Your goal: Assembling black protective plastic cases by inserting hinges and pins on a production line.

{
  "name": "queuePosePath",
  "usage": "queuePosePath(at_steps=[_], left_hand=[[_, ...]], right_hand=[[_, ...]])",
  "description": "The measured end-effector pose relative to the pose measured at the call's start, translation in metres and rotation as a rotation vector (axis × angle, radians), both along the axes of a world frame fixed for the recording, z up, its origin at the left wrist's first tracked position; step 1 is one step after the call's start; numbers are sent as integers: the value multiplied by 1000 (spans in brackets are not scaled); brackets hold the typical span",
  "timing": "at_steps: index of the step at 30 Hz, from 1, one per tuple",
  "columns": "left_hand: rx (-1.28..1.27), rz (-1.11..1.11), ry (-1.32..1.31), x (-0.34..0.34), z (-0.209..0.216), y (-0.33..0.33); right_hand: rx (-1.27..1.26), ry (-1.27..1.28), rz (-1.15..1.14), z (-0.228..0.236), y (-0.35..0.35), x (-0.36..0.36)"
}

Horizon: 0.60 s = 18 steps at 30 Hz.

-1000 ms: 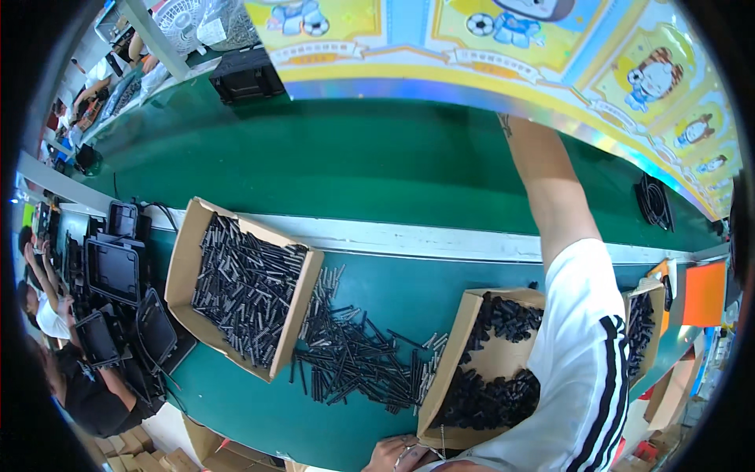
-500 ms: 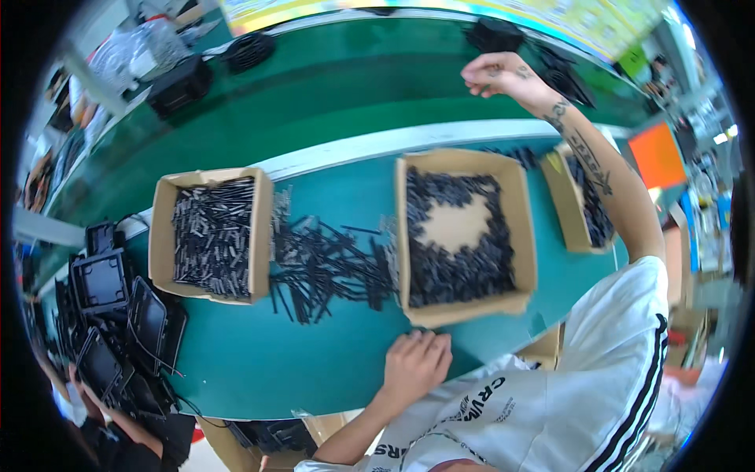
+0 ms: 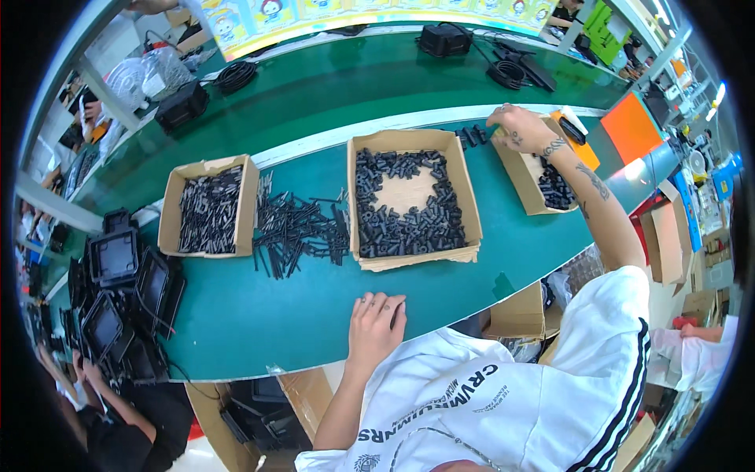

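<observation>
My left hand rests on the green table near its front edge, fingers curled. A small dark thing shows between its thumb and forefinger, too hidden to name. At the far corner of a small cardboard box is my right hand, fingers bent and closed; what they hold, if anything, is hidden. Small black plastic parts lie in that box. Just left of the right hand, several similar black pieces form a row on the table. A larger cardboard box holds many short black parts around a bare middle.
Thin black rods lie loose beside another cardboard box full of dark pins. Black plastic housings are piled at the left edge. Beyond a white rail runs a green surface with cables and black devices. An orange panel stands at right.
My right hand has come down from above the far green surface to the small right-hand box. My left hand remains on the table near the front edge. The whole view has shifted.
</observation>
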<state>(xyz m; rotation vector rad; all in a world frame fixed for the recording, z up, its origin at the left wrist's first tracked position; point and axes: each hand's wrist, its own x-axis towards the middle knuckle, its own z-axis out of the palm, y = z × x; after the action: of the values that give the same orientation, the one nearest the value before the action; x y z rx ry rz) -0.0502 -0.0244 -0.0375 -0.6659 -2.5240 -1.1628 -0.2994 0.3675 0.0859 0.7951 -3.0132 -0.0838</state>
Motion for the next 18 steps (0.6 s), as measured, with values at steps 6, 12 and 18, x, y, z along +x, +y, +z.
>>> queuePosePath(at_steps=[6, 12, 18], left_hand=[[-7, 84, -45, 23, -2, -5], [259, 210, -126, 12, 6, -17], [189, 380, 117, -72, 22, -45]], right_hand=[[-139, -71, 39, -17, -28, 16], [-397, -11, 36, 2, -76, 73], [-724, -187, 463, 6, -173, 76]])
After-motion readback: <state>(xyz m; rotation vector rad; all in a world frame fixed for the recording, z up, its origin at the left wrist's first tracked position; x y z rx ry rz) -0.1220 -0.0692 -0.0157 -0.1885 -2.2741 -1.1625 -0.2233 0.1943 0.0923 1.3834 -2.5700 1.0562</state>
